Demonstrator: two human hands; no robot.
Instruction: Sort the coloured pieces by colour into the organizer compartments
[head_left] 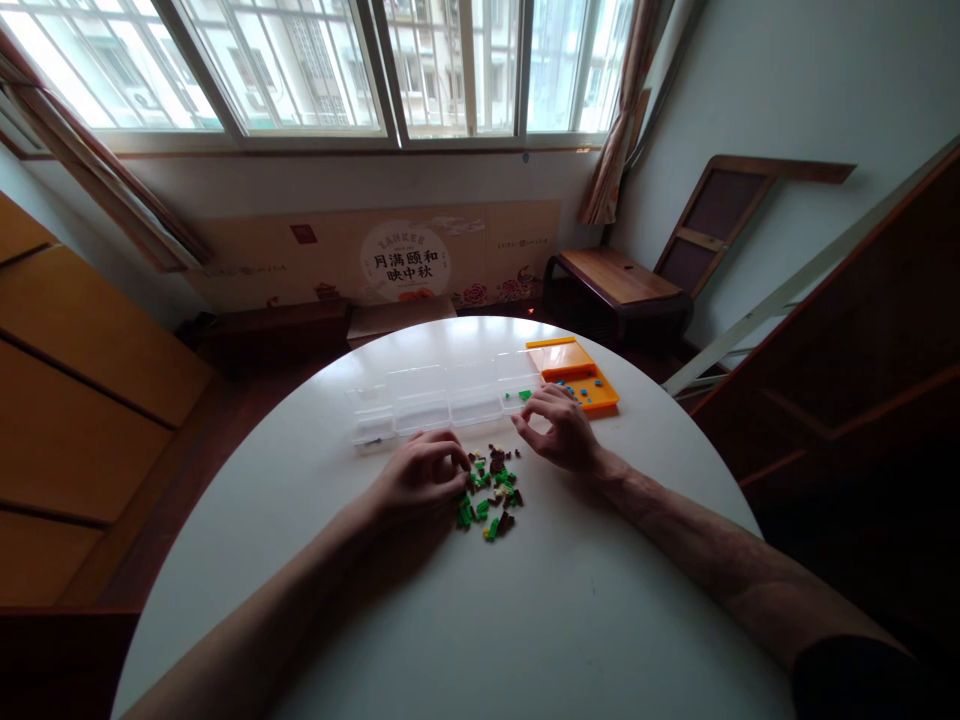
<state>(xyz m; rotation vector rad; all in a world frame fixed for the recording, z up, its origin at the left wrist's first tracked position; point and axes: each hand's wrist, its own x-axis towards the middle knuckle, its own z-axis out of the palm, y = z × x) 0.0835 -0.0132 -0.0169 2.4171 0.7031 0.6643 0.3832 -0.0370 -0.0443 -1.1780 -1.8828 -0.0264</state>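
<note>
A loose pile of small green, brown, yellow and cream building bricks (495,480) lies on the white table. At its left edge is my left hand (424,475), fingers curled together at the bricks; what they hold, if anything, is hidden. My right hand (559,428) hovers beyond the pile, with a gap between thumb and forefinger and nothing visible in it. Just past it, a few green bricks (525,395) sit in the right end compartment of a clear plastic box (420,413). The box is divided into several compartments and its clear lid stands open behind.
An orange case (606,398) holding small blue pieces lies at the right end of the clear box, partly behind my right hand. The round white table (525,610) has its far edge close behind both. A wooden stool (622,275) stands beyond, below the windows.
</note>
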